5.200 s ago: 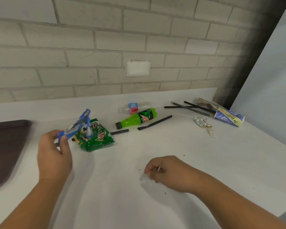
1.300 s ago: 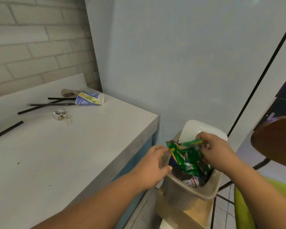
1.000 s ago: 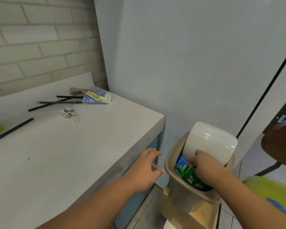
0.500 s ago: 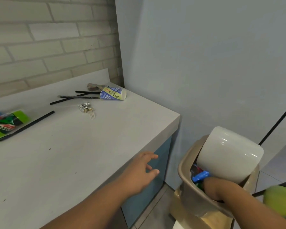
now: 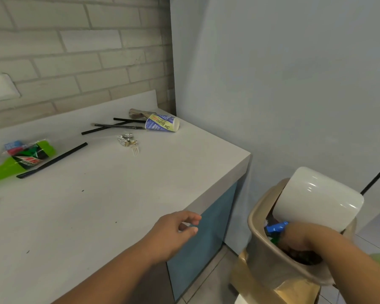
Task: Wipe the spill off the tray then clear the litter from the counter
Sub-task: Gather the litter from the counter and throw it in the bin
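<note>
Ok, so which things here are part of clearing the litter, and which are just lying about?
Part of the job: green bottle, clear bottle beside it, black straws, foil ball, plastic fork, paper cup, all on the counter; bin, with right hand inside by a blue wrapper.
Just there: wall plate, cardboard box below the bin.

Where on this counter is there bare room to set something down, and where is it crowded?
Bare: the near stretch of counter, from the left hand to the long straw and foil. Crowded: the back, around the green bottle, black straws and paper cup.
</note>
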Available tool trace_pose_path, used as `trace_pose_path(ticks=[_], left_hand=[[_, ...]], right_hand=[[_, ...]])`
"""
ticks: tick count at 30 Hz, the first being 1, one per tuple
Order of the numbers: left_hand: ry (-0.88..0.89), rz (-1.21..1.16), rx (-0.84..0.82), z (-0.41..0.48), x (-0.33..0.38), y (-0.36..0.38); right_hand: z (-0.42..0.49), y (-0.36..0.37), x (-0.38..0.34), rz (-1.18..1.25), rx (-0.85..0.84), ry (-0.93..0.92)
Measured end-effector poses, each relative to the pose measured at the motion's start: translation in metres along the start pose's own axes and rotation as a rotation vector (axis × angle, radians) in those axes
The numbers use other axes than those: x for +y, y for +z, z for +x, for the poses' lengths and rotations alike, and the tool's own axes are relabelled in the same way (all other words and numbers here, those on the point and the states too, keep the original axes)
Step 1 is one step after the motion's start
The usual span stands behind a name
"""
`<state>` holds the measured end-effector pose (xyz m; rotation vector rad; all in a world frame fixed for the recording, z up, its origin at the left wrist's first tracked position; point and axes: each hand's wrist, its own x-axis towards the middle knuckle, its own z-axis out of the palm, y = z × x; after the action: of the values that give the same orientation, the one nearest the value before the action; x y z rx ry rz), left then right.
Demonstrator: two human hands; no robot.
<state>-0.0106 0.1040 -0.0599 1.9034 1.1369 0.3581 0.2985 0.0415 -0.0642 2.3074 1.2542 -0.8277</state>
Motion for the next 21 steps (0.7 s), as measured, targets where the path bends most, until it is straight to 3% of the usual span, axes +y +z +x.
trace_pose_path(ticks=[7, 11, 21], left_hand=[[0.000, -0.051, 0.039, -0.020, -0.012, -0.026], [-0.007, -0.064, 0.105, -0.038, -0.025, -0.046], [-0.094, -0.119, 0.252, -0.110, -0.086, -0.125]], right_hand=[[-0.035, -0.032, -0.034, -0.039, -0.009, -0.017], [-0.055, -0.043, -0.077, -0.233, 0.196, -0.266], [-0.091, -0.017, -0.212, -0.097, 0.326, -0.668]])
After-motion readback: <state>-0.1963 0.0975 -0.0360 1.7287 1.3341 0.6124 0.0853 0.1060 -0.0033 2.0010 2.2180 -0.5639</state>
